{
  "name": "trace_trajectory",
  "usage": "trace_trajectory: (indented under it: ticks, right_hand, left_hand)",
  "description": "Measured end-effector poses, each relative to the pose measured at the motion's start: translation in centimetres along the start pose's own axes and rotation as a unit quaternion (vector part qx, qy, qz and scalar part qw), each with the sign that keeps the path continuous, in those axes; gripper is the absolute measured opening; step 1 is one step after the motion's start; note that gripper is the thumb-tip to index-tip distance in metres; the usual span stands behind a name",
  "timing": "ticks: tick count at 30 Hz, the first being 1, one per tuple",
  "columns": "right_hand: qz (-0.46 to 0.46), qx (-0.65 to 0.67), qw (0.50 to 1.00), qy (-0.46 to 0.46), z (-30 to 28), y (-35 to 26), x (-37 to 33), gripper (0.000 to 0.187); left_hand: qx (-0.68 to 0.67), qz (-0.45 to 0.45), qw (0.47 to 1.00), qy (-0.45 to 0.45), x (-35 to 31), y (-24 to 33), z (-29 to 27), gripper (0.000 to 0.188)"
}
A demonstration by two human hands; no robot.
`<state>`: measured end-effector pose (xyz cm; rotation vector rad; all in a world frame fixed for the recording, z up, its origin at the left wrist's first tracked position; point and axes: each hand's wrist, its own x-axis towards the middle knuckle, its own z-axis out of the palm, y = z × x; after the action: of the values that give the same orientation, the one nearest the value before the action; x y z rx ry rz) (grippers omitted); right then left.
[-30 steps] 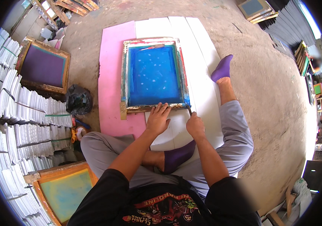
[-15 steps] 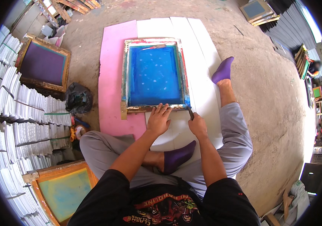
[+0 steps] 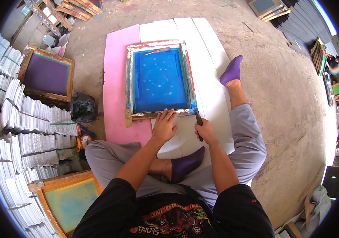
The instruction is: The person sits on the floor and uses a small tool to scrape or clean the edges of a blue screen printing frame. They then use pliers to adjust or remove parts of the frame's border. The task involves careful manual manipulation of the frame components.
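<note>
A screen-printing frame (image 3: 129,75) with worn, paint-stained wood and blue mesh lies flat before me. Pale spots dot the mesh. At its far end rests a screwdriver (image 3: 157,51) with a reddish handle. My left hand (image 3: 164,125) lies with fingers spread on the near rail of the frame, left of the corner. Closed around a narrow dark hand tool (image 3: 198,118), my right hand (image 3: 205,130) is just below the near right corner. The tool's tip is at that corner; whether it touches the wood I cannot tell, and its exact kind is unclear.
Pink (image 3: 116,79) and white boards (image 3: 207,59) lie under the frame. To the left are stacked white bundles (image 3: 34,115), a black plastic bag (image 3: 83,107), a purple-meshed screen (image 3: 46,73) and a yellow-green one (image 3: 72,200). My purple-socked foot (image 3: 231,70) rests at the boards' right edge.
My right hand has drawn slightly back toward me and tilted, showing more of the dark tool. My left hand stays on the near rail. The whole view has shifted a little.
</note>
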<state>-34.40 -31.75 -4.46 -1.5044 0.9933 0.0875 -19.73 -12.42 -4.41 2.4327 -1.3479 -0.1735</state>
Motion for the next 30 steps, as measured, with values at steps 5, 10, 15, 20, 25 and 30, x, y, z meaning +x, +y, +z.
trace_trajectory:
  ticks: [5, 10, 15, 20, 25, 30]
  right_hand:
    - [0.007, 0.088, 0.993, -0.075, 0.2, -0.4, -0.6, 0.009]
    - [-0.008, 0.059, 0.986, -0.158, 3.8, -2.8, -3.2, 0.013]
    - [-0.005, 0.057, 0.969, -0.239, 8.6, -5.2, -5.0, 0.015]
    - [-0.014, 0.051, 0.949, -0.309, 14.8, -6.8, -5.5, 0.023]
    - [-0.001, 0.044, 0.917, -0.396, 20.2, -8.6, -5.1, 0.036]
    - [0.003, 0.0, 0.915, -0.403, 22.8, -9.2, -5.2, 0.038]
  left_hand:
    - [-0.056, -0.007, 0.998, 0.035, 0.3, -0.4, 0.1, 0.05]
    - [-0.152, 0.016, 0.98, 0.124, 0.1, -1.1, -2.1, 0.03]
    - [-0.282, -0.027, 0.949, 0.141, -2.3, -3.5, -4.3, 0.02]
    - [-0.34, -0.135, 0.925, 0.1, -6.2, -8.5, -7.4, 0.018]
    - [-0.258, -0.194, 0.942, 0.094, -8.8, -13.6, -10.3, 0.015]
    - [-0.171, -0.36, 0.91, 0.118, -10.4, -19.0, -8.7, 0.02]
